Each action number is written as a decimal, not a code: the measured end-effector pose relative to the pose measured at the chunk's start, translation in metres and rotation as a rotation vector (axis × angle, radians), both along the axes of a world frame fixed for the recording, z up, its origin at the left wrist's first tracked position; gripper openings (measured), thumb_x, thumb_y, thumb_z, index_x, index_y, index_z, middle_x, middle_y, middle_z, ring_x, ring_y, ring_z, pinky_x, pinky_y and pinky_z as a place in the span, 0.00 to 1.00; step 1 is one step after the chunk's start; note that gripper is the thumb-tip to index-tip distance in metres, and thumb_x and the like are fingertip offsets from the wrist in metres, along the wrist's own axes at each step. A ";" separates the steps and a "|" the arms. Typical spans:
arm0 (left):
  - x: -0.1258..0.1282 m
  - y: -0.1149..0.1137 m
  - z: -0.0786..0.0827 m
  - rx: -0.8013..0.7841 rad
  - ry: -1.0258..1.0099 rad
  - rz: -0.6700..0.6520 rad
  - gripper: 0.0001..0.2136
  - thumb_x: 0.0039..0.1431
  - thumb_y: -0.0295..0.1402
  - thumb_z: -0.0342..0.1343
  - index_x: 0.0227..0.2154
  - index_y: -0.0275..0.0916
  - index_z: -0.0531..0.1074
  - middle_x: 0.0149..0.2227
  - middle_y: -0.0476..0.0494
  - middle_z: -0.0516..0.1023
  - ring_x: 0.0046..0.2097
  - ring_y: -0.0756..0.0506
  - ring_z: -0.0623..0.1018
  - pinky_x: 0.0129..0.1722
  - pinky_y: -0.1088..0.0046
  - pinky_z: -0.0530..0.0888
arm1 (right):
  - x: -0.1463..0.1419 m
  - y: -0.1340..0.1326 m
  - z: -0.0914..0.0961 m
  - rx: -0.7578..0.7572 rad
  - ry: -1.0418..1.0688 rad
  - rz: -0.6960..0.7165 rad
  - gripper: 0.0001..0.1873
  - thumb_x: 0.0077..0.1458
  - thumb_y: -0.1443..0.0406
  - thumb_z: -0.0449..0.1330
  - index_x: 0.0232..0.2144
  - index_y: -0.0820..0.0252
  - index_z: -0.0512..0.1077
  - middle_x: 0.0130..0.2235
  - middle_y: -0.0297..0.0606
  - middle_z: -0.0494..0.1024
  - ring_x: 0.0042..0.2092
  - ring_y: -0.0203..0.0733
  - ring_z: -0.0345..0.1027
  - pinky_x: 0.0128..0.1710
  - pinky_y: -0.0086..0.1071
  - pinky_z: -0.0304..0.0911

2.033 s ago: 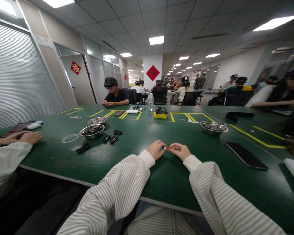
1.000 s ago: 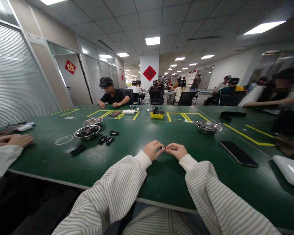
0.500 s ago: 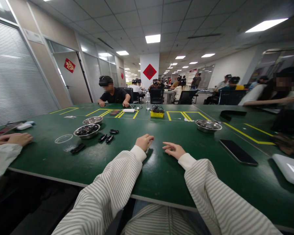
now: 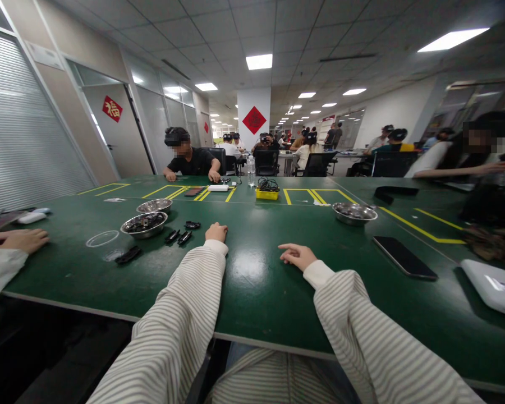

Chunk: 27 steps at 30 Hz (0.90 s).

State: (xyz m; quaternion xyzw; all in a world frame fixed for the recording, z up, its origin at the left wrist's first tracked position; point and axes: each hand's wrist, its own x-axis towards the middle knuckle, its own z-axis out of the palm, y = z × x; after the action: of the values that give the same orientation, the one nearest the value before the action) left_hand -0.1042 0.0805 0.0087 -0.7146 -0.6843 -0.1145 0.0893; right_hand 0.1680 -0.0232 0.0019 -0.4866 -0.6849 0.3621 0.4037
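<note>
My left hand is over the table with its fingers loosely bent, and nothing shows in it. Just left of it lie several small black plastic parts, apart from the hand. My right hand hovers low over the table's bare middle, index finger stretched out and the others half curled, holding nothing. Left of the black parts stands a steel bowl filled with dark parts. A further black part lies in front of that bowl.
A second bowl stands behind the first, and a third bowl at right. Nearby are a phone, a white case, a clear ring, a yellow tray with cables and a bottle. Another person's hands rest at left.
My left hand has moved left and a little forward, towards the small black parts. My right hand stays nearly where it was. The view has shifted slightly.
</note>
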 end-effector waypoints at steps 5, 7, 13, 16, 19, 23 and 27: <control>-0.005 -0.002 0.002 -0.015 -0.020 0.100 0.15 0.51 0.34 0.43 0.44 0.44 0.59 0.38 0.41 0.64 0.41 0.44 0.65 0.34 0.70 0.65 | -0.001 -0.002 0.002 -0.017 -0.003 0.010 0.17 0.37 0.68 0.52 0.34 0.66 0.67 0.24 0.37 0.73 0.23 0.32 0.64 0.27 0.27 0.62; -0.006 -0.004 0.002 -0.020 -0.024 0.160 0.16 0.50 0.33 0.44 0.44 0.41 0.59 0.39 0.39 0.64 0.42 0.43 0.64 0.35 0.69 0.64 | -0.001 -0.002 0.003 -0.017 -0.006 0.013 0.16 0.37 0.68 0.52 0.34 0.66 0.67 0.24 0.37 0.72 0.23 0.32 0.64 0.27 0.27 0.62; 0.001 -0.015 0.000 0.044 0.034 0.191 0.14 0.49 0.35 0.44 0.38 0.36 0.63 0.42 0.37 0.62 0.45 0.41 0.60 0.37 0.66 0.61 | -0.001 -0.002 0.003 -0.005 -0.032 0.018 0.16 0.37 0.68 0.51 0.33 0.67 0.67 0.24 0.37 0.72 0.23 0.31 0.64 0.27 0.27 0.62; 0.005 -0.017 -0.002 0.099 0.063 0.036 0.15 0.49 0.38 0.44 0.41 0.40 0.61 0.44 0.41 0.62 0.47 0.42 0.56 0.41 0.66 0.58 | -0.001 -0.001 0.003 0.007 -0.053 0.016 0.15 0.38 0.68 0.51 0.33 0.66 0.67 0.24 0.37 0.73 0.23 0.32 0.64 0.28 0.27 0.62; 0.004 -0.016 -0.002 0.069 0.056 -0.059 0.13 0.50 0.38 0.43 0.38 0.42 0.64 0.43 0.43 0.64 0.49 0.42 0.54 0.43 0.64 0.55 | -0.001 -0.001 0.002 0.021 -0.068 0.024 0.14 0.38 0.68 0.52 0.32 0.65 0.68 0.23 0.37 0.73 0.24 0.32 0.65 0.28 0.28 0.63; 0.013 -0.020 -0.001 0.082 0.006 -0.156 0.12 0.49 0.40 0.44 0.36 0.44 0.66 0.43 0.45 0.65 0.50 0.41 0.52 0.44 0.61 0.52 | -0.001 0.001 0.000 0.042 -0.089 0.025 0.13 0.38 0.68 0.52 0.31 0.64 0.69 0.24 0.36 0.73 0.24 0.33 0.65 0.28 0.28 0.63; 0.051 -0.043 -0.005 0.100 -0.047 -0.402 0.14 0.49 0.43 0.45 0.39 0.47 0.64 0.44 0.47 0.63 0.49 0.41 0.54 0.44 0.62 0.53 | 0.003 0.003 0.000 0.101 -0.146 -0.065 0.13 0.40 0.67 0.51 0.31 0.63 0.69 0.25 0.37 0.73 0.25 0.33 0.65 0.28 0.28 0.62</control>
State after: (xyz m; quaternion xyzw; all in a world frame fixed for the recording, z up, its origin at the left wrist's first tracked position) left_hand -0.0527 0.0371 0.0039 -0.8286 -0.5232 -0.1807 0.0839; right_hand 0.1709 -0.0198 0.0016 -0.5129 -0.7136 0.2774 0.3884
